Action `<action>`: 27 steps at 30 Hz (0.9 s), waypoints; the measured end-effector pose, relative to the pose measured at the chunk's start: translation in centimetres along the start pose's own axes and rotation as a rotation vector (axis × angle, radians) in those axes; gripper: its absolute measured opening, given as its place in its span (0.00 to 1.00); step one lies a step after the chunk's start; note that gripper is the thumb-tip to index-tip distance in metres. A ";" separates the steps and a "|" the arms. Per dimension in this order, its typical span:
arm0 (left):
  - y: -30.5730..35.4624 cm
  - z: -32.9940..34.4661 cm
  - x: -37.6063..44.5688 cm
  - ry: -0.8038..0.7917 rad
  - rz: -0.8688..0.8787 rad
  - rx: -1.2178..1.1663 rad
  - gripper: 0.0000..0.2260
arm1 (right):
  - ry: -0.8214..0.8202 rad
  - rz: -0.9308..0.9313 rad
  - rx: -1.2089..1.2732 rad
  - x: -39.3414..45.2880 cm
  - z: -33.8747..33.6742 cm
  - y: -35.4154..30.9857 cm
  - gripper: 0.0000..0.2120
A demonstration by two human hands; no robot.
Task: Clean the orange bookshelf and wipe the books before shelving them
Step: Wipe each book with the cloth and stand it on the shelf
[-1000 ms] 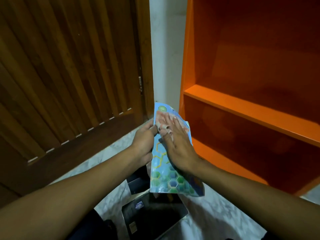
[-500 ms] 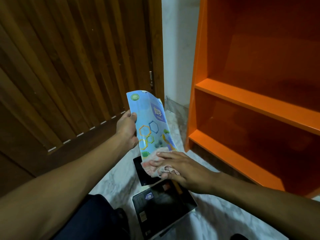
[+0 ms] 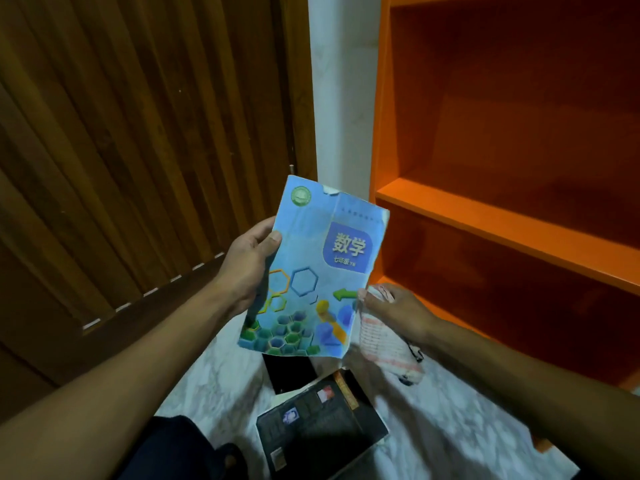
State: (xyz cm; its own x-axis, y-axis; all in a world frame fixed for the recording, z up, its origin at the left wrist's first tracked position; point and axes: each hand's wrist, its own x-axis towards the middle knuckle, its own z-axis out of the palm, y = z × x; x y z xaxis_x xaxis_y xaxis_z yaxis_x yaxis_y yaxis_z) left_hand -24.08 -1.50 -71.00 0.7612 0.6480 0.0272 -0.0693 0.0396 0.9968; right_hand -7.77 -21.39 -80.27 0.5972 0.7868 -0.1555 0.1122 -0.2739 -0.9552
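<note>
Three books (image 3: 313, 271), one cloth (image 3: 384, 337), one bookshelf (image 3: 502, 230).

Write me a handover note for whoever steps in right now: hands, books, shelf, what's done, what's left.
Left hand grips the blue book by its left edge, cover up, in front of the shelf.
Right hand holds the cloth at the book's right edge.
A black book lies on the floor, with another dark one partly under it.
Done: no book is on the visible shelves; whether the shelf was cleaned can't be told.
Left: finish wiping the blue book, shelve it, then wipe and shelve the floor books.
</note>
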 end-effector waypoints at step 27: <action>3.7 10.9 9.9 0.026 0.313 0.138 0.09 | 0.794 -0.406 -0.108 3.0 -13.4 -16.8 0.18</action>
State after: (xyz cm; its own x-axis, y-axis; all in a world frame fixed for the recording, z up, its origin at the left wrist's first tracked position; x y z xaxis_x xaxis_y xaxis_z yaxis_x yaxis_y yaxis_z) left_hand -9.79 -3.28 -66.18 0.6999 0.6319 0.3329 -0.2074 -0.2662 0.9413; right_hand 2.77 -21.79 -61.32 0.8640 0.2315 0.4471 0.4843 -0.1396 -0.8637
